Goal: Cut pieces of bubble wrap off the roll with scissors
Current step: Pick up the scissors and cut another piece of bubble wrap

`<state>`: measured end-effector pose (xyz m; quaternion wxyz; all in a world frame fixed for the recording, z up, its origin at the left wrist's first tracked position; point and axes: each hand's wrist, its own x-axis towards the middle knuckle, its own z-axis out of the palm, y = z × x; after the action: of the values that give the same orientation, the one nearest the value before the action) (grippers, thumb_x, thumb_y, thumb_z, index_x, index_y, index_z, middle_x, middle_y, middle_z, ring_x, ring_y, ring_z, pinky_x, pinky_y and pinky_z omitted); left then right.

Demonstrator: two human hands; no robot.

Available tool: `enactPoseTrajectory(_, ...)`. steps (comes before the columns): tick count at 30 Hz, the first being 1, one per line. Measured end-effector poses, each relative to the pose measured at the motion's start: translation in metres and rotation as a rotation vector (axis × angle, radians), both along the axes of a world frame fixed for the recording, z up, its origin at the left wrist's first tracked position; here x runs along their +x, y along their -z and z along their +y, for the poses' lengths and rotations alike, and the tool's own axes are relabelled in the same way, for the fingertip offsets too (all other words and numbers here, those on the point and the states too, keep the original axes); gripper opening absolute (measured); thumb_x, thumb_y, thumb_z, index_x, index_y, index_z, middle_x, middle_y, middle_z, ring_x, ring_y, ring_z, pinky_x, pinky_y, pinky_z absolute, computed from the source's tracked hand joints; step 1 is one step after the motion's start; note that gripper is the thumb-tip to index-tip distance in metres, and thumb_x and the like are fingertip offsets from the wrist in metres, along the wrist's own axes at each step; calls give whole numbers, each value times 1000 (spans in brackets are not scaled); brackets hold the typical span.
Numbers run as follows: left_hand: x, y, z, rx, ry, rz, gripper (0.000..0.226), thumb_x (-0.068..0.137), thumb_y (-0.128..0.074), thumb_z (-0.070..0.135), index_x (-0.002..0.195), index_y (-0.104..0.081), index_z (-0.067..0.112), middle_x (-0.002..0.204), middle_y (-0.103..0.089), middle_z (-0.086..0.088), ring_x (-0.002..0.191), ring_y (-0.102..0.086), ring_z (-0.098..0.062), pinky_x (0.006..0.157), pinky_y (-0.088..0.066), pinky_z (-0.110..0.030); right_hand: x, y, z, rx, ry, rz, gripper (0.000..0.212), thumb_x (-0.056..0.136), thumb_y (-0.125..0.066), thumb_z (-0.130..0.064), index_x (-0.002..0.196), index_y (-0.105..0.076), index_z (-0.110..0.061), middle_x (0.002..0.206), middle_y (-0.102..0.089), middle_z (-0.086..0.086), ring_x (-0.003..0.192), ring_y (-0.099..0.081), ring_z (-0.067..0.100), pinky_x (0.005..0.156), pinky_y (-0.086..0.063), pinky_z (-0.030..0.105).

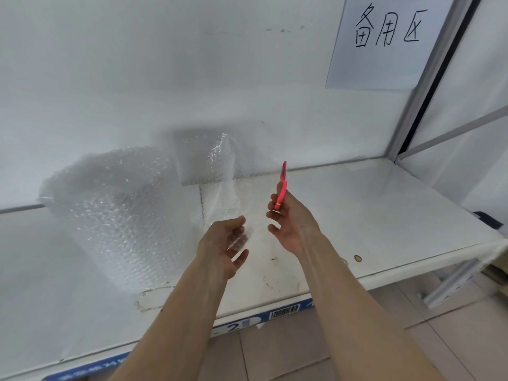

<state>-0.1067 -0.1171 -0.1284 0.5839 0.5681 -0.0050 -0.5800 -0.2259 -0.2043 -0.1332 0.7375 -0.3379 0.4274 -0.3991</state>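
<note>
A big roll of clear bubble wrap [115, 213] lies on the white shelf [371, 215] at the left. A loose sheet of bubble wrap [220, 171] runs from the roll to the right and stands up against the back wall. My left hand [224, 246] is at the sheet's near edge, palm up, with the wrap over its fingertips. My right hand [291, 220] is just to the right of it and grips small pink scissors [282, 185], which point up with the blades closed.
A paper sign [384, 42] with handwriting hangs on the back wall at the top right. A metal frame post [428, 86] stands at the shelf's right back corner. A blue label strip [275, 317] runs along the shelf's front edge. Tiled floor lies below.
</note>
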Motion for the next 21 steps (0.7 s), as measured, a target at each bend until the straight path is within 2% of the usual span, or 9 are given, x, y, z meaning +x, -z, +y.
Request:
enactPoseTrajectory(7, 0, 1, 0, -3, -13, 4, 15, 74, -79, 13, 84, -68, 11, 78, -68, 1, 90, -65, -18, 82, -49, -36, -2, 1, -1, -1, 2, -9, 31, 82, -72, -49, 76, -65, -19, 69, -59, -3, 66, -52, 14, 65, -35, 30)
enactPoseTrajectory(15, 1, 2, 0, -2, 12, 3, 17, 74, -78, 13, 88, -69, 12, 74, -68, 3, 77, -65, -16, 78, -48, -34, -6, 0, -3, 22, -18, -24, 38, 78, -71, -57, 74, -63, -20, 71, -58, -4, 68, -52, 14, 67, -36, 31)
enactPoseTrajectory(21, 3, 3, 0, -4, 21, 6, 20, 72, -78, 14, 91, -69, 12, 74, -68, 3, 78, -66, -15, 78, -49, -34, -6, 0, -3, 39, -25, -24, 36, 78, -71, -55, 71, -62, -21, 69, -57, -5, 67, -51, 14, 67, -34, 31)
